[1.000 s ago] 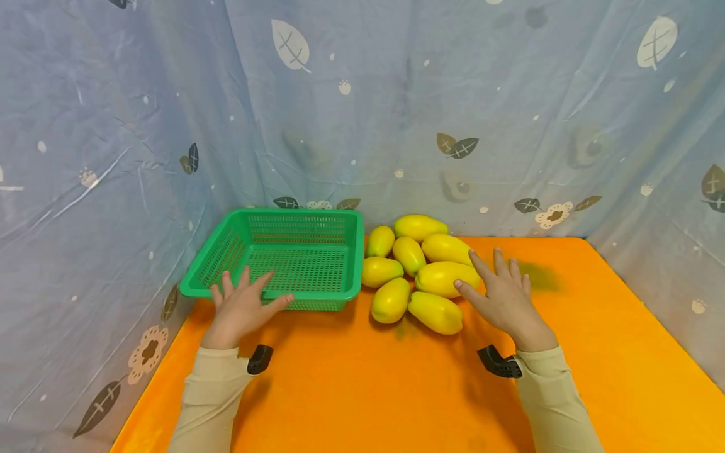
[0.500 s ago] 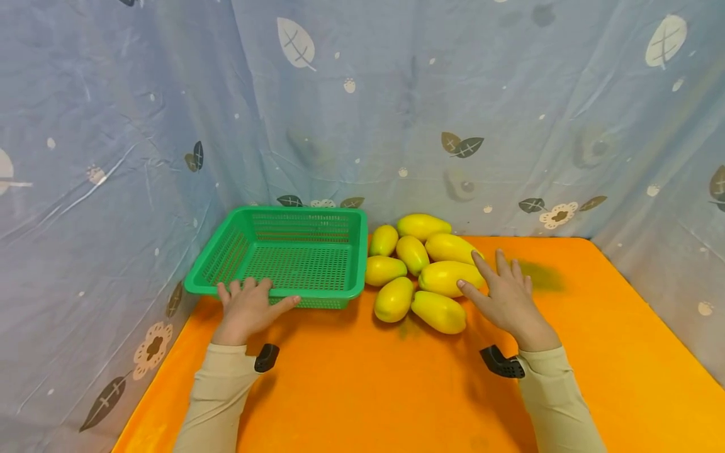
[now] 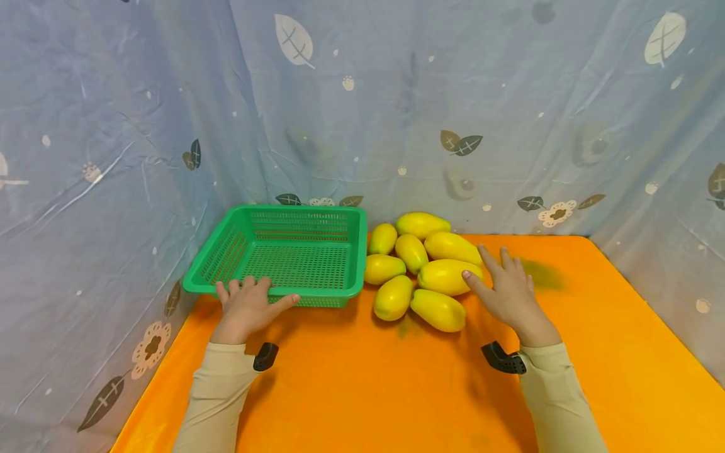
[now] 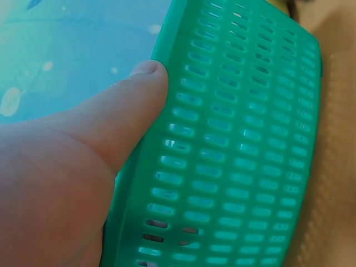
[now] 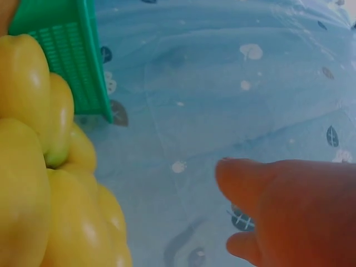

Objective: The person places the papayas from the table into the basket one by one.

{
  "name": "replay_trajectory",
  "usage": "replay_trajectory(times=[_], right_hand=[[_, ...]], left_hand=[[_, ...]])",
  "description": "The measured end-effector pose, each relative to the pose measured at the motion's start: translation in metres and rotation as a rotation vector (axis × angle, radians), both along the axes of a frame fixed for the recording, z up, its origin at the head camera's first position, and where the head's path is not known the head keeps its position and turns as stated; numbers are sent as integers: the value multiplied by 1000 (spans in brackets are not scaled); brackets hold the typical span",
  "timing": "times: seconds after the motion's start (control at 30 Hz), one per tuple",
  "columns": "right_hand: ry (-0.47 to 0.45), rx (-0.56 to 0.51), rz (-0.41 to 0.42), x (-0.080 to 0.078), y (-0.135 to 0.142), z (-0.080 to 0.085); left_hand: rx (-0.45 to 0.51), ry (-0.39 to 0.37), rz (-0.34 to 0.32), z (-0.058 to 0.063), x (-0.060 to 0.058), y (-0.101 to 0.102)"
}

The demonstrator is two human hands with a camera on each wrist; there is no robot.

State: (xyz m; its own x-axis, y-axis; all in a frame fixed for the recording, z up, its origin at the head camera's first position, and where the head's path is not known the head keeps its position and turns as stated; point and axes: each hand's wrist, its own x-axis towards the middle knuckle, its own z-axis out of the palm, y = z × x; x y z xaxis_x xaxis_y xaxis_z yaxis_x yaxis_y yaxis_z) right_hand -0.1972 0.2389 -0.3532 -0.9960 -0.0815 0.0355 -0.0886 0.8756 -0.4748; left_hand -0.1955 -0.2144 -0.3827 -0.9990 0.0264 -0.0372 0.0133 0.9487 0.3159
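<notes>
A green plastic basket (image 3: 300, 267) with slotted walls stands at the back left of the table. My left hand (image 3: 245, 311) grips its near rim, fingers bent over the edge and the thumb (image 4: 130, 105) along the rim in the left wrist view. Through the slots, bits of the fingers show behind the wall. Right beside the basket lie several yellow papayas (image 3: 444, 277), some tinged green at the ends. My right hand (image 3: 512, 302) hovers at their right side with fingers spread, holding nothing; its thumb overlaps one papaya in the head view.
An orange cloth covers the table (image 3: 362, 390), with a dark stain (image 3: 540, 275) at the back right. Blue-grey leaf-patterned curtains (image 3: 362, 113) hang behind and on both sides, close to the basket's left and the table's back edge.
My left hand has gone from spread fingers over the near rim to fingers bent around it. The right hand has shifted slightly right. Basket and papayas stay in place.
</notes>
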Motion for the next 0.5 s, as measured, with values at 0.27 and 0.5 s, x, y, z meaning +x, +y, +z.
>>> replay_trajectory(times=[0.27,0.5], right_hand=[[-22,-201,-48,-14,14,-6],[-223,-580,-163,-36,21,-30]], left_hand=[[5,-2,-4,0,1,-1],[0,-11,-9,0,0,1]])
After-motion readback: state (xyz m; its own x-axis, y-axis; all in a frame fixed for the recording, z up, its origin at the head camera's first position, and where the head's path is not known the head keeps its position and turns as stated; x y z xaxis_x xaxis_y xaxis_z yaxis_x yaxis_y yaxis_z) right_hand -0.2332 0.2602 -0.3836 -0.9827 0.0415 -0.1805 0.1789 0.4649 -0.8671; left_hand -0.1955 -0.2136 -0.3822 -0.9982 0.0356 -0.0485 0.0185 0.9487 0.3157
